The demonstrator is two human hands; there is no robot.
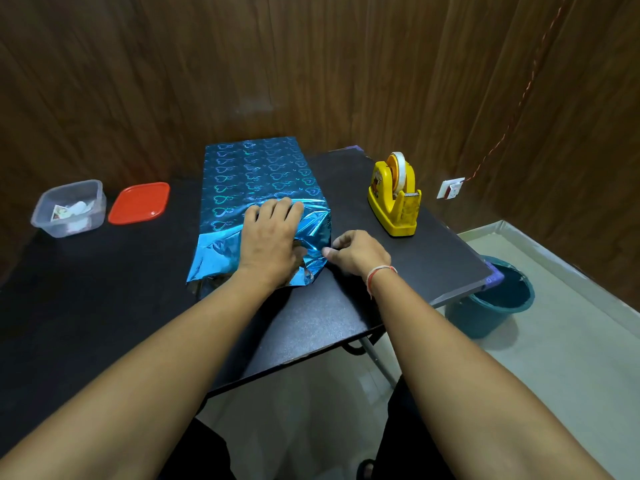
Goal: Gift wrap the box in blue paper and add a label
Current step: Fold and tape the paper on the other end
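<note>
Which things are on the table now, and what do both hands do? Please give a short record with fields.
box: wrapped box in blue paper, lying mid-table, near end not closed
left hand: left hand rests flat on the box's near end, pressing the paper down
right hand: right hand pinches the paper fold at the box's near right corner
tape: yellow tape dispenser, right of the box, apart from it
container: clear container at far left, paper bits inside
lid: red lid beside the container

Left hand (272, 235) flat, fingers straight; right hand (356, 252) pinching.
</note>
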